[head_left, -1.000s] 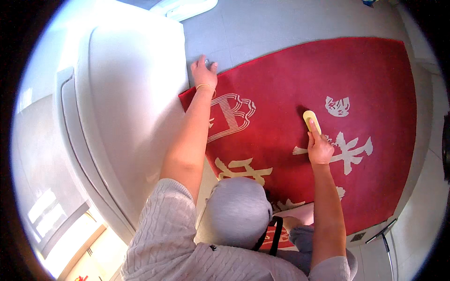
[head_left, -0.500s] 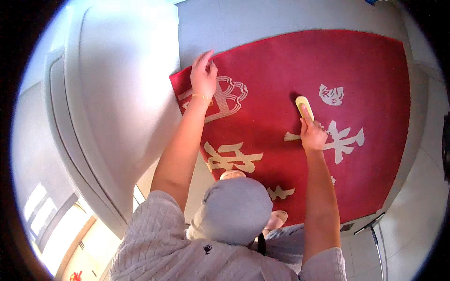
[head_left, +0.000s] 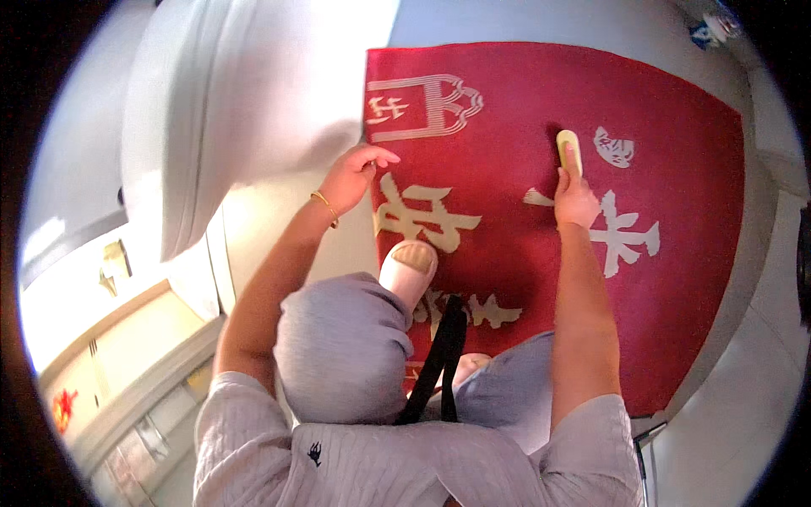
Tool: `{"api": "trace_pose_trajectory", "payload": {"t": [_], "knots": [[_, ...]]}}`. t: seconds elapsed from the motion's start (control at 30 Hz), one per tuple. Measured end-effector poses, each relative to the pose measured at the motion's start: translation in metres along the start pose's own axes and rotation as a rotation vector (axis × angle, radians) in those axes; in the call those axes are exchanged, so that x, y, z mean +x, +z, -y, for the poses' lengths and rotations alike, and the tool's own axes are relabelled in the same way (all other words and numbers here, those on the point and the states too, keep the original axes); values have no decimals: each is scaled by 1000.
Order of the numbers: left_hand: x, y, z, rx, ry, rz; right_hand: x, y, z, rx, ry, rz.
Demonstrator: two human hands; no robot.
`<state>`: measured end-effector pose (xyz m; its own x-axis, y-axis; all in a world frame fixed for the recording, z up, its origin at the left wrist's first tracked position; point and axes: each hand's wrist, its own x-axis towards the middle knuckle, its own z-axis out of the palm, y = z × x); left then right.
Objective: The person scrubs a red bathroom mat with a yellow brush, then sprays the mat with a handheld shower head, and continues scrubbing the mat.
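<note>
A red mat (head_left: 541, 93) with pale lettering and patterns lies spread on the floor in front of me. My right hand (head_left: 577, 201) grips a pale yellow brush (head_left: 568, 148) with a rounded end, its index finger stretched along the top. The brush rests on the mat left of a small pale round motif; its underside is hidden. My left hand (head_left: 355, 179), with a thin bracelet at the wrist, holds nothing. Its fingers are loosely extended over the mat's left edge, between a looped outline pattern and a large pale character.
A large white curved piece of furniture (head_left: 279, 93) stands along the left. My shoe (head_left: 412, 260) is on the mat's near left part. Behind it at lower left is a wooden shelf (head_left: 144, 325). A dark-framed pole tool (head_left: 649, 435) lies by the mat's near right corner.
My left hand has come back from the mat's far left corner toward me along its left edge. The right hand still grips the brush. My view and knees have shifted.
</note>
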<state>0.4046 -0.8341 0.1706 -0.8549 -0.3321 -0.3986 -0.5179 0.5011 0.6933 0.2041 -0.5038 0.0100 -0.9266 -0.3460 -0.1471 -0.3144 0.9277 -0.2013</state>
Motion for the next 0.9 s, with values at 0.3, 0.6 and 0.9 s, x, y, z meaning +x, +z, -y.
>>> {"api": "trace_pose_trajectory", "payload": {"t": [0.3,0.6,0.9], "knots": [[-53,-58,-83,395,76,454,8,-4,-2,56,70,68],[-45,131,83,-9,-332,-229,6,-2,1,82,130,55],[-101,190,135,171,-75,-406,-147,22,171,46,-250,635]]}}
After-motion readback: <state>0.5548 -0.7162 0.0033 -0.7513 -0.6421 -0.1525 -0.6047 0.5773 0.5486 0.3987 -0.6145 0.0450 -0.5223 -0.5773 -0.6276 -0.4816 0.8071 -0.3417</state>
